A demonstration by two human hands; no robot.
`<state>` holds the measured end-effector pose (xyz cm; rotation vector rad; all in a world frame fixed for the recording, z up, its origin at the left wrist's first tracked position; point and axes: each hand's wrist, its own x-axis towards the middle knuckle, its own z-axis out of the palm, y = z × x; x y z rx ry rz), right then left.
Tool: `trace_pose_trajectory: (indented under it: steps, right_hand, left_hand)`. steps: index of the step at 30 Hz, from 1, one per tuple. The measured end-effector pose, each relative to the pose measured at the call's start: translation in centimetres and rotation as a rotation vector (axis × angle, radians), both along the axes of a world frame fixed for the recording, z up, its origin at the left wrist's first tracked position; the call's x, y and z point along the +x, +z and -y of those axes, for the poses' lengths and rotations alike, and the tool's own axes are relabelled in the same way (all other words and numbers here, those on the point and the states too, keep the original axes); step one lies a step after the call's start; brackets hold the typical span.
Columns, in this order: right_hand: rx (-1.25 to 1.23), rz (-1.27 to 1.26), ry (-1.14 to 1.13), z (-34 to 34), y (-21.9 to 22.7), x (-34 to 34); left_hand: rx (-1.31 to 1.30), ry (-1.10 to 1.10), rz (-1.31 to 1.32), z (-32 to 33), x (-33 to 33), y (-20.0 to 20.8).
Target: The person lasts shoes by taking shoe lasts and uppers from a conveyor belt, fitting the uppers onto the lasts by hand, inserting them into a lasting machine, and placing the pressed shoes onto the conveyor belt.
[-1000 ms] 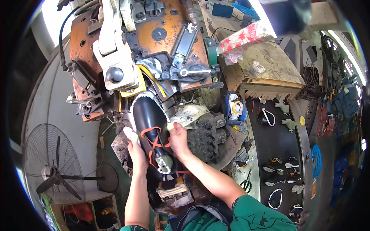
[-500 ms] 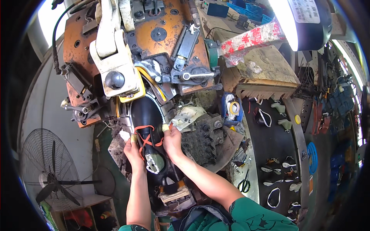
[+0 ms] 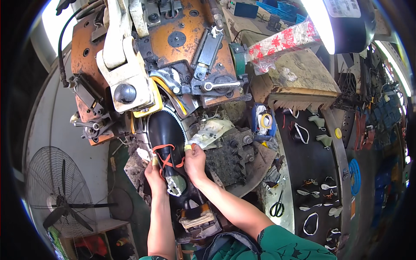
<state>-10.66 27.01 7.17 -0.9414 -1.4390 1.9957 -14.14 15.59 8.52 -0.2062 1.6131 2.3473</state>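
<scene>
holding one shoe: one left grip, one right grip.

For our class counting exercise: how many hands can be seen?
2: the left hand at the left side of the black shoe, the right hand at its right side. No others show, though some could be hidden.

A long black belt carries little shoe pieces, and scissors lie on the pale ledge beside it.
</scene>
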Motion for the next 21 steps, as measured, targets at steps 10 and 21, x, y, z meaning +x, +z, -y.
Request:
trace_pose_trajectory:
  steps: [10,21]
  right_hand:
    - [0.47,0.195,-0.033,-3.8,-2.1,1.7]
    - [0.305,0.84,0.115,-19.1,-9.3,11.2]
  left_hand:
    - [0.013,0.049,0.123,3.1,-0.5,-2.0]
    - [-1.127,0.367,-0.443,13.4,2.6,-11.7]
